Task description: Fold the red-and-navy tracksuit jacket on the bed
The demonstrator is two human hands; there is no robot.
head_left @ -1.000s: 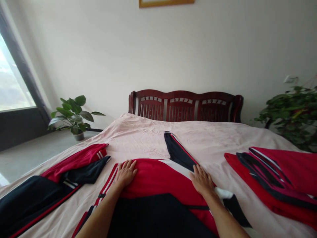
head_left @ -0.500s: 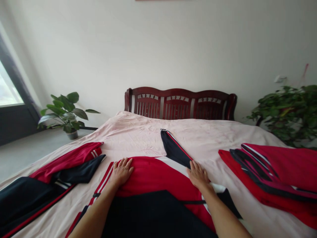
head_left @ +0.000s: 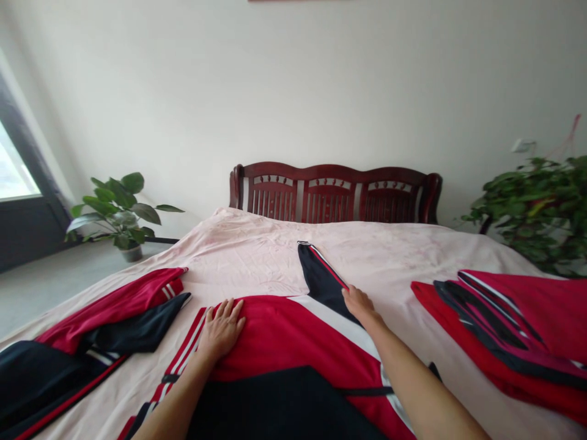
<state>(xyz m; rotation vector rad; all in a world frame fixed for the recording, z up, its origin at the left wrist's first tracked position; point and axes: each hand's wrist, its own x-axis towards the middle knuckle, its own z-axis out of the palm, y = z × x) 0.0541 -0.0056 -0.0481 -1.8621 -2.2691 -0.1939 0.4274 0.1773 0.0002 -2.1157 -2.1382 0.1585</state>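
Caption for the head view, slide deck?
Left hand and right hand rest on a red-and-navy track jacket spread on a bed.

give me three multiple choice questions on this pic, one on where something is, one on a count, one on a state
1. Where is the left hand?
A. On the wooden headboard
B. On the floor
C. On the red track jacket

2. How many leafy plants show?
A. One
B. Two
C. Three

3. How does the right hand lie?
A. Flat on the dark sleeve
B. Clenched in a fist
C. Lifted off the cloth

Answers:
1. C, the palm rests on the red front of the jacket.
2. B, a potted plant stands left of the bed and another plant stands to its right.
3. A, the open fingers lie on the sleeve.
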